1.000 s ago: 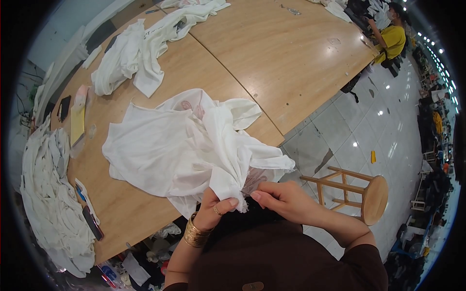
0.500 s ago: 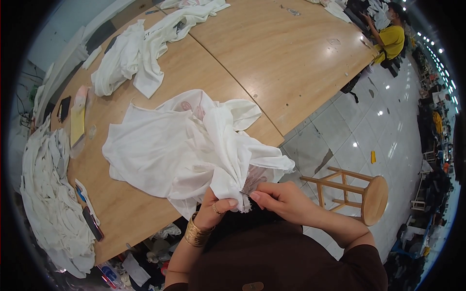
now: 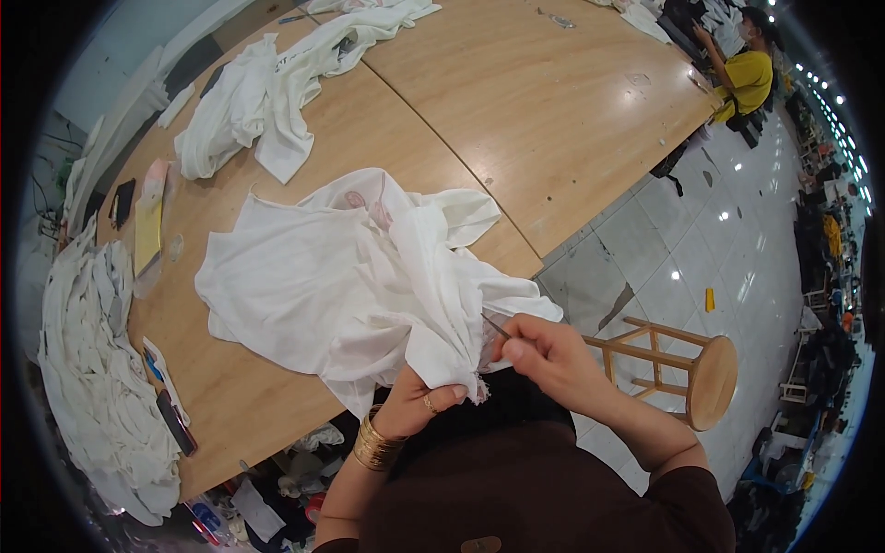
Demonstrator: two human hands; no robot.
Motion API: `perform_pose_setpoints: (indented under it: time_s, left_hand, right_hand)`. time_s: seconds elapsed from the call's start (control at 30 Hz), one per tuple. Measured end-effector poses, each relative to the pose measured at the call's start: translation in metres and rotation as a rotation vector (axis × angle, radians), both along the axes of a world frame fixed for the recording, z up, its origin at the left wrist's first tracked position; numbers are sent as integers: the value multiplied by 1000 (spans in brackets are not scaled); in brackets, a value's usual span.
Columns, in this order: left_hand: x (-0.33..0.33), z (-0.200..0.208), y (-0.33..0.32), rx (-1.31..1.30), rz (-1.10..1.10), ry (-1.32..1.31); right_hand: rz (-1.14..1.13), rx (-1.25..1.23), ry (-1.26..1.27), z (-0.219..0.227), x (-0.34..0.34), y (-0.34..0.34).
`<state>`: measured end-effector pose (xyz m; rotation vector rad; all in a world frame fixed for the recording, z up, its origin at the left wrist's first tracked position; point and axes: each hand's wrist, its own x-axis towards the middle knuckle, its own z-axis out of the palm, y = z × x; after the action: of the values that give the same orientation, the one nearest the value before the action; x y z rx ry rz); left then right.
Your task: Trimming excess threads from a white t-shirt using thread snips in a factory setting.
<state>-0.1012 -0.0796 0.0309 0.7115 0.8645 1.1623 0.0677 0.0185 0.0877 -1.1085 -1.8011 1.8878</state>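
Observation:
A white cloth garment (image 3: 295,267) lies spread and rumpled on the table in front of me, its near end hanging over the edge. My left hand (image 3: 408,405), with a ring and gold bangles, pinches the garment's frayed near edge between thumb and fingers. To the right of it, my right hand (image 3: 560,367) is closed round a thin, pointed metal tool (image 3: 496,326), which looks like tweezers. The tool's tip points up and left, close to the cloth; whether it touches cannot be told. Pinkish print shows on parts of the garment.
The wooden table (image 3: 544,120) has a seam across it. White garments (image 3: 235,120) lie at the back left, and a white cloth pile (image 3: 88,378) stands at the left. A wooden stool (image 3: 710,382) is at the right. Beyond the far right corner is a person in yellow (image 3: 747,78).
My right hand has drawn away from the frayed edge, up and to the right, with the tool now more visible. My left hand keeps its pinch on the garment, shifted slightly.

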Motion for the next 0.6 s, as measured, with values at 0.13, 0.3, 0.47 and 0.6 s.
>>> perform_pose_setpoints:
  time_s: [0.13, 0.3, 0.47, 0.6]
  left_hand:
    - [4, -1, 4, 118, 2, 167]
    - [12, 12, 7, 69, 242, 161]
    - [7, 13, 5, 39, 353, 240]
    - [6, 8, -1, 71, 351, 240]
  right_hand:
    - [30, 136, -92, -8, -8, -1]
    - [-111, 20, 33, -10, -15, -7]
    - [-218, 73, 20, -2, -20, -3]
    - [-237, 35, 34, 5, -20, -4]
